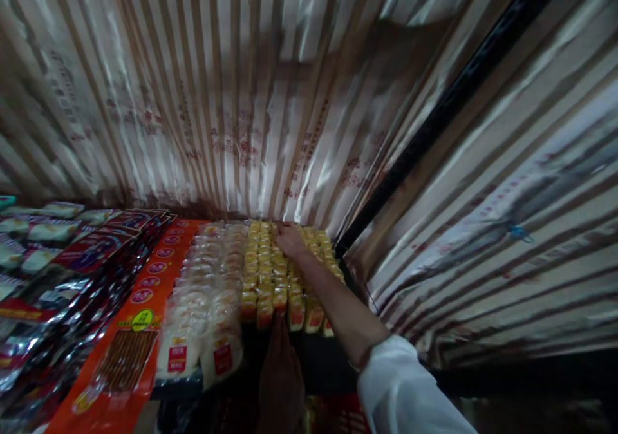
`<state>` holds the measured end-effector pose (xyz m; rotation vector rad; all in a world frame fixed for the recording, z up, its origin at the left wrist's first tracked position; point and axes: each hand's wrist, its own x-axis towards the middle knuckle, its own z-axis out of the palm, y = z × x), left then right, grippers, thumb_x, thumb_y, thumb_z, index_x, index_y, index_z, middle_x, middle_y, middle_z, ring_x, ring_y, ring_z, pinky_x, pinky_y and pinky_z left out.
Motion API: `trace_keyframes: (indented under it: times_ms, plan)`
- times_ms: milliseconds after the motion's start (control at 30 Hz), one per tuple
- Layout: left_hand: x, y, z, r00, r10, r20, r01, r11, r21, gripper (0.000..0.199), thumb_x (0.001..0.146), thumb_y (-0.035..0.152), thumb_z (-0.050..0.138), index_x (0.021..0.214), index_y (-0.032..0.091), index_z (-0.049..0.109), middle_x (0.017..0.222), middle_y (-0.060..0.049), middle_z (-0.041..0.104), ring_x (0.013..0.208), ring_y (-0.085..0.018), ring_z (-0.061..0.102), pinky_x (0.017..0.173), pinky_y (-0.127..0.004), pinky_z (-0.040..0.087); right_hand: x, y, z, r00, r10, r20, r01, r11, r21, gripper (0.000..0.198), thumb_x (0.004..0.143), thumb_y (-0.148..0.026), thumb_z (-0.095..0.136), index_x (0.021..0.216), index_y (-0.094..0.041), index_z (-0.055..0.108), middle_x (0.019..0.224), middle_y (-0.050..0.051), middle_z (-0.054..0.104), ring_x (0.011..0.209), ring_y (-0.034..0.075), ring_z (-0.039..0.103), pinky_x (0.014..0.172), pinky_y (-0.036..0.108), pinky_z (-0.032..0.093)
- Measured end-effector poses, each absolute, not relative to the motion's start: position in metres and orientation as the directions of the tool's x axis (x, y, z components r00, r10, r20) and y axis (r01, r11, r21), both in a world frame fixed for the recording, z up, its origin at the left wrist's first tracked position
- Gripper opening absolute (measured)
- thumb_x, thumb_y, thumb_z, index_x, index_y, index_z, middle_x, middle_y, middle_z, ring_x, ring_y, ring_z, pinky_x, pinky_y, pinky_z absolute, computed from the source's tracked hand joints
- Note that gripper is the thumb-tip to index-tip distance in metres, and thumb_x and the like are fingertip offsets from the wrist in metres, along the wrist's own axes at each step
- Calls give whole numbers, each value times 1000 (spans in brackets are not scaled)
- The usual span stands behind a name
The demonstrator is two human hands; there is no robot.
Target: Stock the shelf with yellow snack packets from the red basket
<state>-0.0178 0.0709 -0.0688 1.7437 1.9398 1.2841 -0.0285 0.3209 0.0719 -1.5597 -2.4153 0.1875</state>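
Rows of small yellow wrapped packs (261, 270) stand closely packed on the dark shelf. My right hand (290, 239) reaches over them from the right and rests at the far end of the rows, its fingers spread over the pack tops, partly blurred. Low in front, my left hand (281, 373) is in shadow, its fingers stretched flat and pointing away from me. Its fingertips meet or nearly meet the front pack of one row; I cannot tell which. A white sleeve (405, 386) covers my right forearm near the elbow.
Left of the yellow packs stand two rows of clear-wrapped pale packs (222, 331), then orange bags (120, 350) and dark shiny bags (62, 292). Striped wrinkled sheeting (232, 112) hangs behind and to the right. A dark slanting post (434, 122) rises beside the right end.
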Motion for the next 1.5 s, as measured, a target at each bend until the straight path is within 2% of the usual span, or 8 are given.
trace_keyframes:
  times_ms: [133, 267, 367, 467, 700, 967, 1233, 1500]
  plan:
    - [-18, 71, -63, -267, 891, 368, 735, -59, 676, 62, 88, 11, 31, 145, 18, 8, 150, -5, 23, 133, -18, 32, 107, -31, 39, -31, 316, 78, -405, 904, 138, 855, 428, -293, 35, 94, -23, 34, 103, -16, 67, 104, 6, 70, 112, 13, 54, 100, 22, 32]
    - [-20, 70, -64, -216, 869, 445, 803, -101, 587, 65, 88, 10, 32, 145, 18, 3, 149, -10, 27, 133, -21, 33, 104, -37, 42, 2, 267, 92, -206, 907, 368, 747, 388, -539, 40, 95, -32, 30, 123, -17, 54, 120, 7, 62, 114, 17, 53, 98, 31, 38]
    - [-21, 69, -70, -186, 852, 489, 841, -119, 528, 65, 88, 9, 32, 145, 14, 2, 146, -16, 32, 134, -23, 32, 103, -40, 43, 37, 197, 88, -127, 882, 453, 581, 436, -687, 38, 92, -37, 35, 118, -20, 57, 108, 6, 67, 106, 19, 59, 93, 32, 43]
    - [-21, 69, -74, -157, 843, 514, 866, -133, 482, 64, 87, 6, 30, 145, 9, 2, 144, -20, 33, 135, -24, 29, 103, -42, 43, 63, 128, 58, -156, 923, 351, 515, 380, -769, 36, 92, -40, 35, 105, -22, 64, 97, 7, 70, 91, 19, 65, 83, 30, 50]
    - [-30, 70, -81, -40, 827, 561, 937, -164, 308, 60, 86, 8, 26, 144, 5, 9, 139, -23, 41, 133, -25, 33, 100, -40, 45, 61, 81, -16, -283, 925, 254, 514, 370, -774, 52, 90, -45, 30, 123, -14, 56, 128, 14, 56, 121, 22, 50, 103, 41, 40]
    - [-30, 69, -69, 92, 798, 596, 935, -275, 224, 53, 84, 11, 35, 136, 6, 32, 125, -19, 55, 125, -26, 45, 99, -44, 45, 57, 99, 4, -299, 942, 153, 596, 309, -741, 45, 90, -32, 30, 123, -16, 57, 125, 10, 59, 120, 21, 51, 104, 40, 39]
    - [-23, 79, -71, 178, 805, 566, 876, -391, 280, 38, 89, 16, 30, 121, 7, 50, 114, -17, 61, 114, -25, 54, 95, -40, 47, 58, 102, 20, -365, 915, 173, 683, 389, -618, 39, 89, -26, 37, 117, -16, 61, 121, 10, 62, 117, 21, 53, 104, 39, 38]
    - [-15, 80, -67, 34, 844, 535, 764, -367, 530, 41, 87, 11, 27, 122, 8, 49, 121, -16, 57, 119, -21, 49, 97, -43, 47, 63, 127, 64, -382, 871, 309, 763, 486, -427, 37, 93, -23, 31, 114, -17, 61, 118, 7, 63, 116, 20, 50, 104, 34, 34]
